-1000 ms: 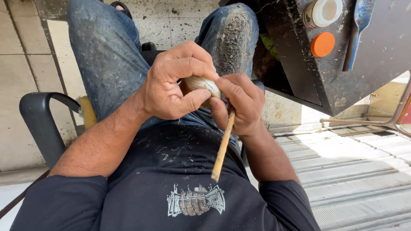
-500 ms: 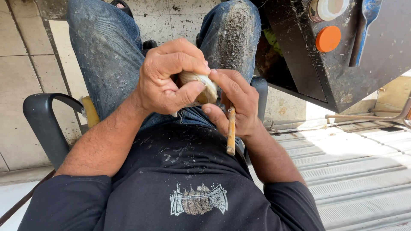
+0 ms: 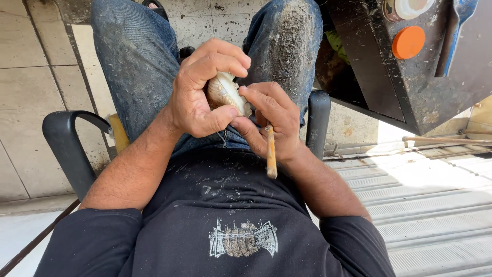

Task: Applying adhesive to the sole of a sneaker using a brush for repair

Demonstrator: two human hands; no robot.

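Left hand (image 3: 197,97) wraps the carved piece (image 3: 224,91) over the lap – fingers curled over the top, thumb pressed under it. Right hand (image 3: 269,123) pinches a wooden-handled tool (image 3: 270,151), tip buried at the piece (can't see it), handle pointing back at the dark shirt (image 3: 225,215). Piece is small, pale, rounded, with fine incised lines. Probably light and stiff, likely brittle at thin edges – best gripped around the uncarved bulk, as held now. Chair armrest (image 3: 64,138) at left.

My left hand (image 3: 197,92): fingers curled, thumb pressed inward. My right hand (image 3: 269,120): fingers closed, forearm bent inward.
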